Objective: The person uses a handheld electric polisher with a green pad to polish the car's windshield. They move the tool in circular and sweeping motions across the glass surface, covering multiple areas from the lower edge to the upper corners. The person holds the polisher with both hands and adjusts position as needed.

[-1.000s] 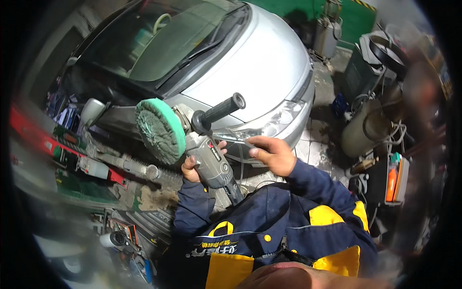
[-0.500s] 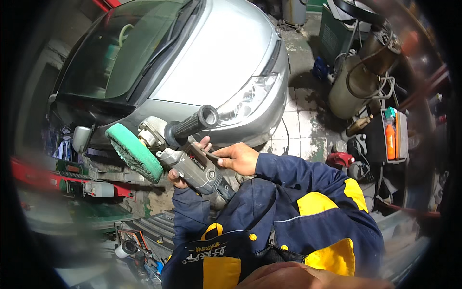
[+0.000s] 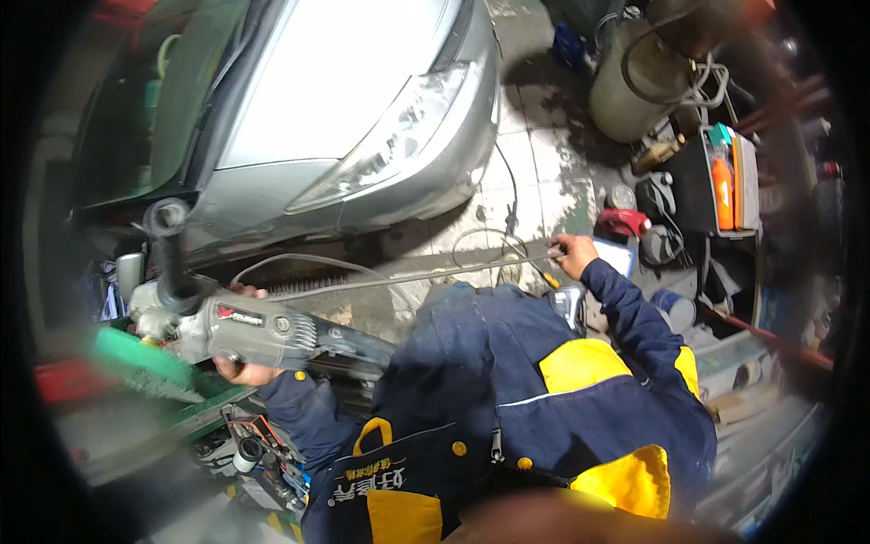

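My left hand (image 3: 246, 371) is wrapped round the grey body of a polisher (image 3: 263, 325) at the left, mostly hidden beneath it. The polisher lies nearly level, its black side handle (image 3: 174, 258) pointing up and its green foam pad (image 3: 145, 361) tilted below the head. Out to the right, my right hand (image 3: 575, 257) is closed on the power cord (image 3: 426, 276), which runs in an almost straight line from near the polisher to my fingers. A silver car's front, with its headlight (image 3: 399, 136), stands just beyond.
A cylindrical tank (image 3: 639, 82) stands at the far right. Below it are an open case (image 3: 745, 181) with an orange bottle and a red container (image 3: 622, 223). Cord loops lie on the tiled floor (image 3: 530, 172). Assorted tools (image 3: 263, 462) sit at lower left.
The polisher has swung left, away from the headlight. My right hand has left the machine and moved far right, drawing the cord out with it. The view has shifted too.
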A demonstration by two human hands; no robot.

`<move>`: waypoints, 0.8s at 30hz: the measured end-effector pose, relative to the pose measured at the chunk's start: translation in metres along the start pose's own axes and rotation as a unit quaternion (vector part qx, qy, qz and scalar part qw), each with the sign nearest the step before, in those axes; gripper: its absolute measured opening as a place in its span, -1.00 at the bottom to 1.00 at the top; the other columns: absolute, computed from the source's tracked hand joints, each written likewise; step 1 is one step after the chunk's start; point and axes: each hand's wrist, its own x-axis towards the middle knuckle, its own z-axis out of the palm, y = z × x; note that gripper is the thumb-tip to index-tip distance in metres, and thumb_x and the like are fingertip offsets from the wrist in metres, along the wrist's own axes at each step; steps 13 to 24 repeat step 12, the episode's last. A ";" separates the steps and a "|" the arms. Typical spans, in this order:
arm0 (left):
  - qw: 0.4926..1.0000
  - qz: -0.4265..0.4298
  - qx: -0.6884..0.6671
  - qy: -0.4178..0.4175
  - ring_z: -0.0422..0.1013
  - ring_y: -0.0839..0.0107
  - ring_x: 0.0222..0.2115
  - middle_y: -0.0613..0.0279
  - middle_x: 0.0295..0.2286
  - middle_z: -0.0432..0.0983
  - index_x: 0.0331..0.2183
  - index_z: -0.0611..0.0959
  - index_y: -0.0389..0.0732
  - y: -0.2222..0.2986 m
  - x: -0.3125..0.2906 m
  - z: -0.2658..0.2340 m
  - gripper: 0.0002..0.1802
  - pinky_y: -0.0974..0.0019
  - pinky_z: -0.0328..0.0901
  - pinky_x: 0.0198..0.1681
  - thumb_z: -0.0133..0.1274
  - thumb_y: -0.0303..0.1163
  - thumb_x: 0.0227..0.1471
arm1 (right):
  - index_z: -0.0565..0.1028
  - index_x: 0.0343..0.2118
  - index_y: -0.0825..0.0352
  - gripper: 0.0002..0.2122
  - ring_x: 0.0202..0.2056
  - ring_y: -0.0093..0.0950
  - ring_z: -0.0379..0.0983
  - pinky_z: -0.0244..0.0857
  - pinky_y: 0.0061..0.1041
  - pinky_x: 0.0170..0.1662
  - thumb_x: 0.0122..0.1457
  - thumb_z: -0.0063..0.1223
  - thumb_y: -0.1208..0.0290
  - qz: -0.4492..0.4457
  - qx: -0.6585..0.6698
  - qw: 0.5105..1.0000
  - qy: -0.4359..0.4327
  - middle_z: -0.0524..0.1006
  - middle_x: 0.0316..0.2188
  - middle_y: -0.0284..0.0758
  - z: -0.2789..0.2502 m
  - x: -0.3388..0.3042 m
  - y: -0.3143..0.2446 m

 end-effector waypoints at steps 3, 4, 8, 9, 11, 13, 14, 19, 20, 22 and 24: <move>1.000 -0.001 0.007 -0.030 0.25 -0.20 0.29 -0.28 0.30 0.25 0.42 0.27 -0.32 0.036 0.007 -0.004 0.11 -0.24 0.14 0.41 0.23 0.23 0.13 | 0.71 -0.15 0.22 -0.73 -0.24 -0.12 0.67 0.54 -0.22 -0.15 0.04 0.37 0.37 -0.076 -0.070 0.994 0.045 0.70 -0.34 -0.17 0.007 -0.022 0.033; 1.000 0.006 0.003 -0.021 0.21 -0.20 0.31 -0.28 0.31 0.23 0.42 0.27 -0.31 0.046 0.008 -0.005 0.11 -0.25 0.12 0.43 0.24 0.22 0.13 | 0.71 -0.17 0.23 -0.73 -0.25 -0.10 0.66 0.54 -0.22 -0.16 0.03 0.38 0.36 -0.109 -0.054 0.992 0.042 0.70 -0.33 -0.16 0.005 -0.023 0.035; 0.997 0.033 0.004 -0.073 0.19 -0.31 0.36 -0.39 0.38 0.15 0.45 0.22 -0.36 0.079 0.022 -0.013 0.06 -0.31 0.15 0.44 0.14 0.11 0.18 | 0.71 -0.16 0.27 -0.61 -0.27 -0.14 0.71 0.53 -0.22 -0.17 0.03 0.53 0.15 -0.011 0.097 0.993 -0.070 0.72 -0.33 -0.11 -0.005 -0.023 0.015; 0.995 0.090 0.045 -0.008 0.18 -0.31 0.37 -0.41 0.37 0.17 0.45 0.20 -0.42 0.088 0.026 -0.015 0.07 -0.31 0.16 0.45 0.11 0.10 0.18 | 0.71 -0.14 0.27 -0.58 -0.27 -0.16 0.71 0.54 -0.23 -0.16 0.03 0.55 0.10 -0.032 0.112 0.989 -0.095 0.72 -0.33 -0.11 -0.010 -0.022 0.010; 0.995 0.083 0.055 -0.001 0.17 -0.25 0.40 -0.40 0.38 0.17 0.44 0.17 -0.48 0.106 0.029 -0.018 0.07 -0.30 0.13 0.47 0.11 0.07 0.18 | 0.71 -0.07 0.24 -0.52 -0.18 -0.15 0.73 0.56 -0.20 -0.07 0.05 0.55 0.02 -0.043 0.020 0.989 -0.141 0.73 -0.28 -0.04 -0.017 -0.021 0.000; 0.991 0.104 0.070 0.037 0.17 -0.25 0.40 -0.40 0.38 0.17 0.44 0.17 -0.48 0.107 0.027 -0.023 0.07 -0.30 0.13 0.47 0.11 0.07 0.18 | 0.71 -0.04 0.23 -0.49 -0.13 -0.18 0.74 0.56 -0.17 -0.02 0.06 0.54 -0.03 -0.031 -0.044 0.981 -0.186 0.74 -0.25 -0.01 -0.023 -0.017 -0.003; 0.991 0.104 0.070 0.037 0.17 -0.25 0.40 -0.40 0.38 0.17 0.44 0.17 -0.48 0.107 0.027 -0.023 0.07 -0.30 0.13 0.47 0.11 0.07 0.18 | 0.71 -0.04 0.23 -0.49 -0.13 -0.18 0.74 0.56 -0.17 -0.02 0.06 0.54 -0.03 -0.031 -0.044 0.981 -0.186 0.74 -0.25 -0.01 -0.023 -0.017 -0.003; 0.991 0.104 0.070 0.037 0.17 -0.25 0.40 -0.40 0.38 0.17 0.44 0.17 -0.48 0.107 0.027 -0.023 0.07 -0.30 0.13 0.47 0.11 0.07 0.18 | 0.71 -0.04 0.23 -0.49 -0.13 -0.18 0.74 0.56 -0.17 -0.02 0.06 0.54 -0.03 -0.031 -0.044 0.981 -0.186 0.74 -0.25 -0.01 -0.023 -0.017 -0.003; 0.991 0.104 0.070 0.037 0.17 -0.25 0.40 -0.40 0.38 0.17 0.44 0.17 -0.48 0.107 0.027 -0.023 0.07 -0.30 0.13 0.47 0.11 0.07 0.18 | 0.71 -0.04 0.23 -0.49 -0.13 -0.18 0.74 0.56 -0.17 -0.02 0.06 0.54 -0.03 -0.031 -0.044 0.981 -0.186 0.74 -0.25 -0.01 -0.023 -0.017 -0.003; 0.991 0.104 0.070 0.037 0.17 -0.25 0.40 -0.40 0.38 0.17 0.44 0.17 -0.48 0.107 0.027 -0.023 0.07 -0.30 0.13 0.47 0.11 0.07 0.18 | 0.71 -0.04 0.23 -0.49 -0.13 -0.18 0.74 0.56 -0.17 -0.02 0.06 0.54 -0.03 -0.031 -0.044 0.981 -0.186 0.74 -0.25 -0.01 -0.023 -0.017 -0.003; 0.991 0.104 0.070 0.037 0.17 -0.25 0.40 -0.40 0.38 0.17 0.44 0.17 -0.48 0.107 0.027 -0.023 0.07 -0.30 0.13 0.47 0.11 0.07 0.18 | 0.71 -0.04 0.23 -0.49 -0.13 -0.18 0.74 0.56 -0.17 -0.02 0.06 0.54 -0.03 -0.031 -0.044 0.981 -0.186 0.74 -0.25 -0.01 -0.023 -0.017 -0.003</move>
